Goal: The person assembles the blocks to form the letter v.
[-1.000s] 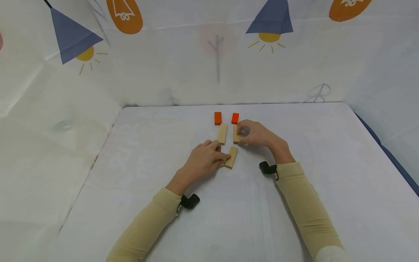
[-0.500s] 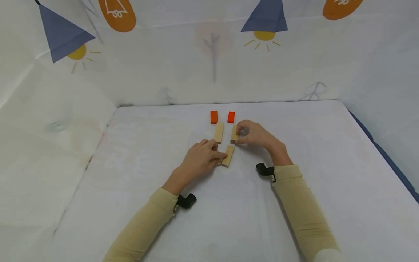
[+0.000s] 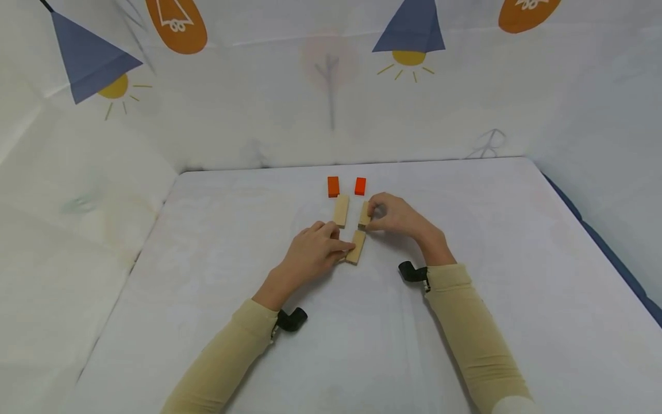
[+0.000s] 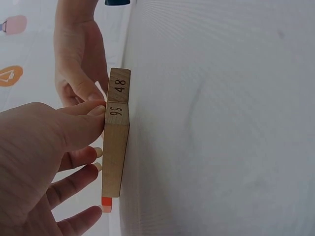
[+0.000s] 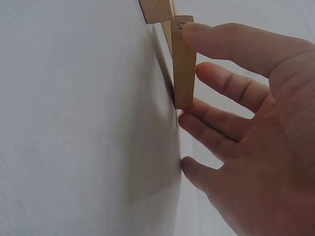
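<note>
My left hand (image 3: 315, 250) holds a pale wooden block at the near end of the group, mostly hidden under it in the head view. In the left wrist view this block (image 4: 114, 157) carries a number on its end and touches a second block (image 4: 119, 84) marked 48. My left fingertips reach onto that second block (image 3: 357, 246) in the head view. My right hand (image 3: 395, 215) pinches another wooden block (image 3: 364, 214) by its ends, just beyond the second one. In the right wrist view the thumb rests on this block's (image 5: 183, 69) numbered end.
Farther left lies one more wooden block (image 3: 341, 210). Behind stand an orange block (image 3: 333, 186) and a red block (image 3: 360, 186). A white cloth covers the table (image 3: 362, 345), and a printed cloth wall (image 3: 258, 103) rises at its back.
My right hand has drawn its block slightly nearer to the second block, narrowing the gap. The left hand stays at its blocks. The whole head view has shifted a little.
</note>
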A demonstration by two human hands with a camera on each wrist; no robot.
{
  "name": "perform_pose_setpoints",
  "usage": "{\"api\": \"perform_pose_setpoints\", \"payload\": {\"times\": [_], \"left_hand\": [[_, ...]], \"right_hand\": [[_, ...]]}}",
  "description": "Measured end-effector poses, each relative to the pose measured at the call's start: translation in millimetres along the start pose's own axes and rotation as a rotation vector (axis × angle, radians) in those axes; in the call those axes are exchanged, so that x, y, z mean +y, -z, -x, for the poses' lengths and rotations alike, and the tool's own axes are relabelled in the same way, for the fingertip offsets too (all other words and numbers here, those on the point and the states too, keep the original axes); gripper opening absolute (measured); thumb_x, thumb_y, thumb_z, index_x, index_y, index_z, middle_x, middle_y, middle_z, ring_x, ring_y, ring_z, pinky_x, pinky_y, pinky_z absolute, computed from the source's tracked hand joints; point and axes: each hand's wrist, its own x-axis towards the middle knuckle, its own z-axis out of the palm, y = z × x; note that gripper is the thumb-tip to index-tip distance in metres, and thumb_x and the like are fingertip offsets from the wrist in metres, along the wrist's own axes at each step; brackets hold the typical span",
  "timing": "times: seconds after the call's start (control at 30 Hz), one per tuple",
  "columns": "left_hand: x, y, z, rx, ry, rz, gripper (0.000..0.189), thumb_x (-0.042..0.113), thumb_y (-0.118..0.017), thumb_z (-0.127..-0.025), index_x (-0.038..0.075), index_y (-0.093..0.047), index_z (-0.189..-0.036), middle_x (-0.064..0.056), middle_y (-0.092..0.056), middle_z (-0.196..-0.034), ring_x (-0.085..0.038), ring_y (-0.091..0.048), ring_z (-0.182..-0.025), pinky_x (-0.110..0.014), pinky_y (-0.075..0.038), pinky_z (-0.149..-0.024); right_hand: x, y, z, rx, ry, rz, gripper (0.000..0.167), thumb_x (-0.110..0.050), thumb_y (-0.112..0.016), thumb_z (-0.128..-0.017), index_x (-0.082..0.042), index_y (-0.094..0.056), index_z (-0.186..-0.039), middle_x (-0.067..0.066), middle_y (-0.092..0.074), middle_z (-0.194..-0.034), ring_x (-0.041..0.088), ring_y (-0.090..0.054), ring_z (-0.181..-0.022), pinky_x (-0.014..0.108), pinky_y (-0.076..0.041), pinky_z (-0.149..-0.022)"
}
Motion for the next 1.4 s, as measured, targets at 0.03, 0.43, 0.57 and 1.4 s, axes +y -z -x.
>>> {"api": "perform_pose_setpoints", "payload": {"times": [0.03, 0.43, 0.57, 1.4], "left_hand": [[-0.2, -0.2, 0.0, 0.001, -0.001, -0.003, 0.023, 0.03, -0.072, -0.092, 0.036, -0.076, -0.114, 0.001, -0.059, -0.099, -0.017, -0.053, -0.088, -0.028, -0.044, -0.066], [-0.2, 2.9, 0.2, -0.016, -0.005, -0.02, 0.024, 0.03, -0.071, -0.093, 0.037, -0.075, -0.115, 0.002, -0.059, -0.099, -0.016, -0.052, -0.087, -0.027, -0.043, -0.065], [-0.2, 3.8, 0.1, -0.013, 0.003, -0.014, 0.024, 0.029, -0.071, -0.093, 0.036, -0.075, -0.115, 0.002, -0.06, -0.099, -0.017, -0.052, -0.087, -0.028, -0.043, -0.065], [0.0, 0.1, -0.8, -0.011, 0.017, 0.014, 0.024, 0.03, -0.072, -0.092, 0.038, -0.075, -0.114, 0.001, -0.06, -0.102, -0.018, -0.054, -0.091, -0.029, -0.043, -0.066]], "right_hand": [[-0.3, -0.5, 0.0, 0.0, 0.001, 0.003, 0.029, -0.018, -0.08, -0.078, -0.009, -0.062, -0.099, 0.007, -0.06, -0.115, 0.025, -0.048, -0.114, 0.044, -0.038, -0.103], [-4.2, -4.5, 2.3, 0.001, -0.003, 0.036, 0.027, -0.019, -0.079, -0.078, -0.01, -0.062, -0.096, 0.007, -0.06, -0.113, 0.024, -0.049, -0.11, 0.042, -0.04, -0.099], [-4.5, -5.6, 0.8, 0.004, 0.003, 0.05, 0.027, -0.022, -0.079, -0.078, -0.01, -0.062, -0.095, 0.006, -0.059, -0.111, 0.023, -0.049, -0.107, 0.04, -0.04, -0.094], [-7.4, -9.3, 2.4, 0.036, 0.003, 0.114, 0.023, -0.011, -0.07, -0.081, -0.002, -0.058, -0.099, 0.012, -0.056, -0.12, 0.027, -0.05, -0.112, 0.045, -0.041, -0.104]]}}
